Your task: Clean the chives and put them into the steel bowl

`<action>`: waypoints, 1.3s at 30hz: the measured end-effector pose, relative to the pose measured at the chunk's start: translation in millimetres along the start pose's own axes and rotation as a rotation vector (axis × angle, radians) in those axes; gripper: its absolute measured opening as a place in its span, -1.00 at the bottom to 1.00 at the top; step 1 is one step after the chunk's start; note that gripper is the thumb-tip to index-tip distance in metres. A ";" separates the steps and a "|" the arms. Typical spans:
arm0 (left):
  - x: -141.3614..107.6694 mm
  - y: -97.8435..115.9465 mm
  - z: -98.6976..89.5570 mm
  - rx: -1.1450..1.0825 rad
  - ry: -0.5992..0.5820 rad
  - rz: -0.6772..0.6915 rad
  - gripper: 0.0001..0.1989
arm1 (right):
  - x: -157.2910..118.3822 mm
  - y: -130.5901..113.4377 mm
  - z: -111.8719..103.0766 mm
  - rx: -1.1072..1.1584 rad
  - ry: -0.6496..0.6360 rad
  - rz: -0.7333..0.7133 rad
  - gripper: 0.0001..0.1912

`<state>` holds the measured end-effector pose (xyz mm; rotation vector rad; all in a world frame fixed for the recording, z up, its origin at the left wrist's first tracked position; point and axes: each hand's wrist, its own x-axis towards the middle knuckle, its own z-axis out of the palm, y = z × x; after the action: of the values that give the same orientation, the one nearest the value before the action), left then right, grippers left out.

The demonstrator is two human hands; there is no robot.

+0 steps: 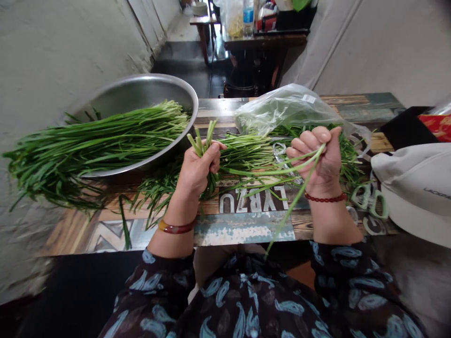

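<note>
My left hand (198, 171) is closed around a small bunch of garlic chives (199, 143), whose pale cut ends stick up above the thumb. Opposite it, my right hand (324, 164) pinches a few chive stalks (306, 184) by their pale ends; one hangs down toward the table's front edge and others stretch left. Between and behind both hands lies a loose pile of chives (246, 152) on the table. A large steel basin (193, 96) at left holds a thick heap of chives (120, 134), with leaves spilling over its rim.
A clear plastic bag (287, 105) with greens inside lies behind my right hand. Pale green-handled scissors (369, 201) and a white cap (416, 185) are at right. Stray leaves (125, 223) lie near the wooden table's (243, 230) front edge. Beyond stands another table with a bottle (248, 19).
</note>
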<state>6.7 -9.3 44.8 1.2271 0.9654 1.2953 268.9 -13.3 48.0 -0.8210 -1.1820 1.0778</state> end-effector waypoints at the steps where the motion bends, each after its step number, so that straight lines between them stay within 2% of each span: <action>1: -1.6 0.5 1.4 0.006 -0.042 -0.012 -0.71 | -2.3 1.0 2.2 0.032 -0.055 0.008 -0.41; 3: -5.3 1.1 5.3 0.036 -0.130 -0.036 -0.69 | -7.1 5.3 8.1 0.035 -0.178 0.045 -0.47; 5: -9.0 1.4 9.6 0.087 -0.243 -0.071 -0.66 | -11.1 10.9 15.7 -0.062 -0.279 0.094 -0.58; 7: -11.9 0.9 13.0 0.149 -0.364 -0.104 -0.63 | -13.2 16.1 22.8 -0.190 -0.318 0.115 -0.66; 13: -13.4 -10.1 15.3 0.262 -0.541 -0.122 -0.55 | -11.8 24.6 27.9 -0.411 -0.193 -0.046 -0.78; 16: -12.3 -14.5 14.9 0.267 -0.617 -0.121 -0.55 | -11.4 26.2 25.8 -0.477 -0.195 -0.093 -0.80; 20: -11.9 -11.9 16.5 0.223 -0.645 -0.132 -0.60 | -12.5 25.4 26.9 -0.479 -0.227 -0.117 -0.80; 24: -12.7 -9.0 19.1 0.196 -0.655 -0.128 -0.65 | -13.9 22.1 33.0 -0.567 -0.199 -0.278 -0.82; 28: -14.1 -12.7 19.6 0.126 -0.642 -0.223 -0.65 | -15.0 16.1 35.0 -0.621 -0.222 -0.342 -0.79; 30: -14.5 -14.9 19.5 0.127 -0.615 -0.261 -0.61 | -15.5 11.4 32.9 -0.580 -0.257 -0.305 -0.70; 32: -14.8 -15.8 19.8 0.144 -0.593 -0.272 -0.59 | -16.3 6.8 31.0 -0.503 -0.282 -0.265 -0.53; 35: -14.8 -14.7 21.5 0.168 -0.620 -0.266 -0.57 | -18.4 4.4 32.3 -0.442 -0.394 -0.255 -0.33; 39: -13.7 -11.1 24.1 0.209 -0.683 -0.211 -0.51 | -21.4 10.1 39.0 -0.519 -0.610 -0.250 -0.23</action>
<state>31.0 -24.1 35.7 1.5377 0.7060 0.5449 228.0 -32.0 40.5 -0.7188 -2.0802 0.8392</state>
